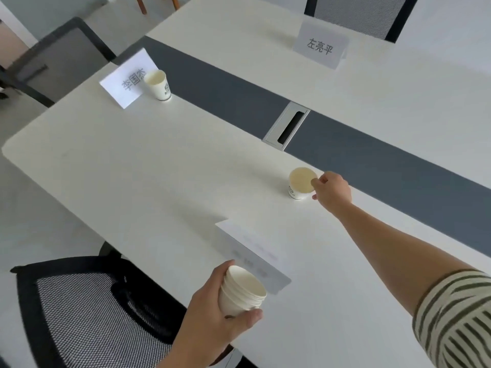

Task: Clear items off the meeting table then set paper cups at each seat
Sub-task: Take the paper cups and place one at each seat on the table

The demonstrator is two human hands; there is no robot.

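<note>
the cup-setting step is in hand — the right hand (pixel 332 188) reaches out, fingers (pixel 317 181) pinched on the rim of a paper cup (pixel 300 183) standing on the worktop (pixel 132 168), just short of the dark centre strip (pixel 372 150). the left hand (pixel 218 309) is wrapped around a stack of cups (pixel 241 290) nearer than the strip. next, i judge — release cleanly, then peel off a cup for the seat across the strip.

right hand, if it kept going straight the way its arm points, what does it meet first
The cup that the right hand is already touching at the rim; beyond it, probably only bare table toward the far cup.
</note>
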